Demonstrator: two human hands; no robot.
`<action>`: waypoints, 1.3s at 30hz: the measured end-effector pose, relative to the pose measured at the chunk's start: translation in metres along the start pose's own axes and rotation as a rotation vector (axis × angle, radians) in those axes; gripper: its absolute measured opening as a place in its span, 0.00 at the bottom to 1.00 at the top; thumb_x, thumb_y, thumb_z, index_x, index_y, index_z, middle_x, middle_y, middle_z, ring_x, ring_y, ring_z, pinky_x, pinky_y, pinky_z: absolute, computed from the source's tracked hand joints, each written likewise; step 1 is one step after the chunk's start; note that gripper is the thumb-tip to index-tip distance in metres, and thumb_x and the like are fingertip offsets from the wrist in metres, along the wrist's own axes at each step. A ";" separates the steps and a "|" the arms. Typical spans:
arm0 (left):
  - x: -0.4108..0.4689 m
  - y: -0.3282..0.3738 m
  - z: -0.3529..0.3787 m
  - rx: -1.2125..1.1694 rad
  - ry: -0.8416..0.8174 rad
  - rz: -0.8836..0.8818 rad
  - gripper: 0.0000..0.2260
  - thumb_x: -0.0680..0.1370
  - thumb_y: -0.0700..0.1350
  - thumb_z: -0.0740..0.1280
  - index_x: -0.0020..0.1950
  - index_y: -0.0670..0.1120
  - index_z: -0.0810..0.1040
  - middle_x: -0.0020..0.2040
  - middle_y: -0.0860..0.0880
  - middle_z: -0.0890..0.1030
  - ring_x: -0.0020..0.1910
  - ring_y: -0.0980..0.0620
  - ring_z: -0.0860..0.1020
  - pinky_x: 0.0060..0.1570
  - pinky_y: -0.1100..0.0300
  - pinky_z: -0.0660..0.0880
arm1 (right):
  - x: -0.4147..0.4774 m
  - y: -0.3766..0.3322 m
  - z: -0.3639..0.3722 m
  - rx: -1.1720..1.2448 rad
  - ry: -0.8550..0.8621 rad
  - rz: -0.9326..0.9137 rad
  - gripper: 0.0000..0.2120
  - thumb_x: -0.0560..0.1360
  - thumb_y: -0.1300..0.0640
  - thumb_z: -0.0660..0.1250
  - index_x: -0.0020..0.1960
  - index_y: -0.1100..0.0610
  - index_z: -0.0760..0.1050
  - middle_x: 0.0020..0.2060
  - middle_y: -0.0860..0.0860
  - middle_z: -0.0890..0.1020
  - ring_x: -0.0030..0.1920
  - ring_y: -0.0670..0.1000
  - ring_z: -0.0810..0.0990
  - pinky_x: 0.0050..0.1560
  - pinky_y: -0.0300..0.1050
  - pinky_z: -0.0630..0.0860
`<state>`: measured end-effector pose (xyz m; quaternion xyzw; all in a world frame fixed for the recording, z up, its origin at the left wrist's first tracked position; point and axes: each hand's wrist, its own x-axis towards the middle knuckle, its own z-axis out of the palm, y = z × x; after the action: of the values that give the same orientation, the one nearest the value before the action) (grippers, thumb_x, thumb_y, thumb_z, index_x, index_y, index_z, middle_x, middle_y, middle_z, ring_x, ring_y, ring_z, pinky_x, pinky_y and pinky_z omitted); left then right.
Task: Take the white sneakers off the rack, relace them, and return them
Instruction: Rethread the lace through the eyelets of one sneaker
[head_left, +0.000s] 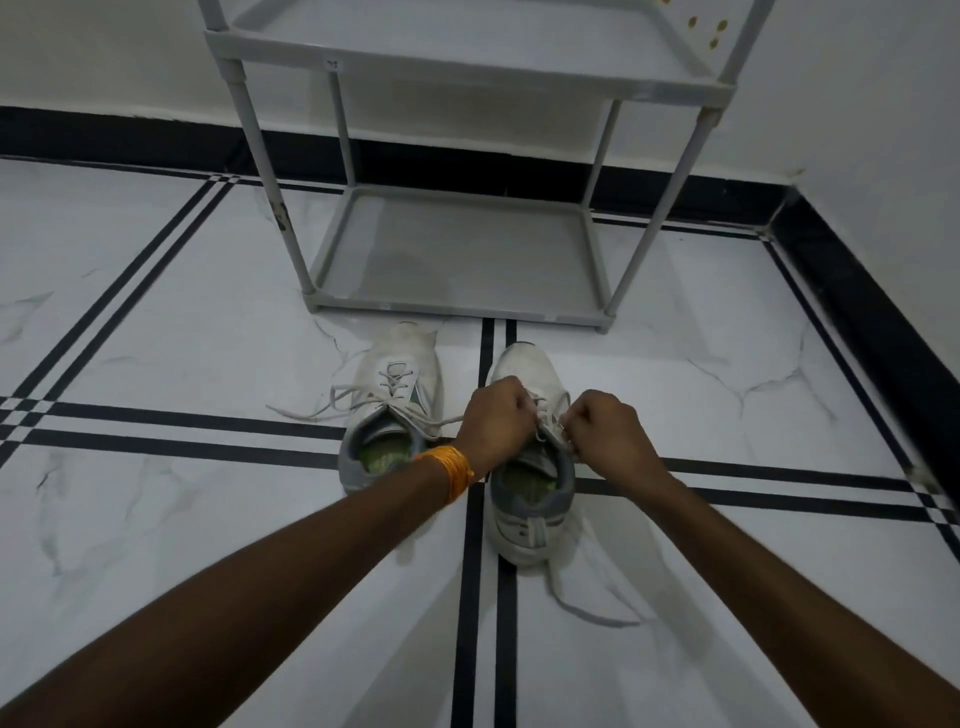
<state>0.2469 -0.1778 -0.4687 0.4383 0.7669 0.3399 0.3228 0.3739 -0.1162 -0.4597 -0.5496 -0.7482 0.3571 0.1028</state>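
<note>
Fingers of both hands curled shut over the right sneaker (530, 467), each pinching lace (545, 423) near the top eyelets. Left hand (496, 415) sits over the tongue area; right hand (608, 428) just beside it, on the outer side of the same shoe. Exact fingertip contact is hidden under the knuckles; the lace shows only as short pale strands between the two fists.

Right sneaker lies on the floor (182, 519) with its long axis running away from the person, toe toward the rack (457, 260), heel nearest the body. The eyelet row therefore runs straight ahead from the fingers, and both hands are equally near it. A loose lace end trails on the floor behind the heel, toward the person's right.

Left sneaker (392, 410) stands parallel, near but apart from the first, same orientation. Its lace is slack, ends spread out to both sides across the tile; it looks only partly threaded. The left forearm, with an orange wrist thread (452, 473), crosses over its heel.

Rack's bottom shelf sits bare just beyond the toes, front edge close to them; shelf above also bare. Open floor on both sides and behind.

Judgement: lacing of the right shoe is in hand, the left shoe likely to follow, return to the rack not yet begun. Pulling lace outward has free room either side.
</note>
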 end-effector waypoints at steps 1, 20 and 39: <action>-0.001 0.002 -0.001 -0.174 -0.012 -0.091 0.04 0.80 0.40 0.61 0.49 0.42 0.74 0.45 0.42 0.82 0.41 0.47 0.80 0.41 0.56 0.79 | -0.002 0.001 0.001 0.056 0.008 0.015 0.05 0.76 0.60 0.63 0.44 0.61 0.77 0.42 0.56 0.82 0.44 0.57 0.82 0.49 0.56 0.81; 0.006 -0.020 -0.001 -0.541 0.079 -0.363 0.07 0.80 0.39 0.55 0.44 0.46 0.69 0.37 0.48 0.70 0.32 0.53 0.67 0.27 0.62 0.65 | -0.007 -0.002 0.005 -0.008 0.188 -0.081 0.16 0.58 0.55 0.82 0.28 0.56 0.75 0.26 0.48 0.79 0.30 0.48 0.79 0.33 0.43 0.76; -0.017 0.048 -0.097 -0.775 0.058 0.091 0.04 0.80 0.40 0.62 0.53 0.43 0.74 0.35 0.50 0.76 0.27 0.58 0.69 0.23 0.69 0.66 | -0.006 -0.076 -0.086 0.045 -0.501 -0.045 0.09 0.75 0.51 0.68 0.44 0.57 0.79 0.42 0.52 0.86 0.51 0.51 0.80 0.57 0.52 0.75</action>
<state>0.1987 -0.1978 -0.3717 0.3075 0.5703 0.6307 0.4270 0.3661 -0.0966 -0.3468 -0.4249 -0.7543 0.4962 -0.0658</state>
